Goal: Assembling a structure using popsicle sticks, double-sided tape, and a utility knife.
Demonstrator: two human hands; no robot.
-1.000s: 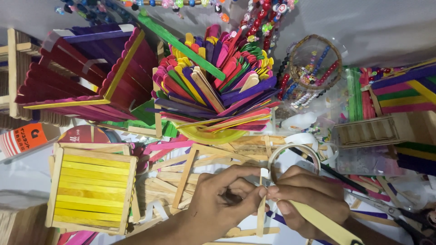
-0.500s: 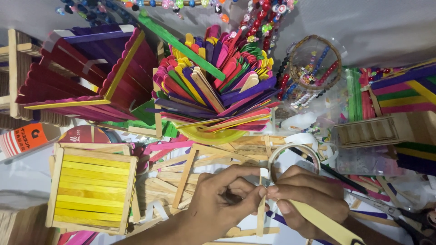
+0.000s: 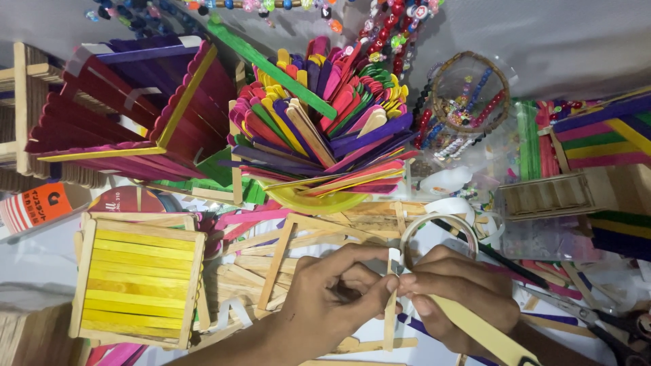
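My left hand (image 3: 332, 298) and my right hand (image 3: 464, 298) meet fingertip to fingertip at the bottom centre. Both pinch the top of a thin plain wooden craft stick (image 3: 389, 325) that stands upright between them. A pale yellow flat strip (image 3: 485, 333) with a dark end runs out from under my right hand's fingers toward the lower right. Just behind the fingertips lies a clear tape roll (image 3: 434, 227). Under the hands lies a flat frame of plain wooden sticks (image 3: 271, 261).
A yellow cup crammed with coloured craft sticks (image 3: 319, 129) stands at centre. A maroon and purple stick box (image 3: 129, 108) is at upper left, a yellow stick tray (image 3: 139, 278) at lower left. Bead strings (image 3: 468, 91), stick panels (image 3: 597, 135) and scissors (image 3: 610, 325) lie right.
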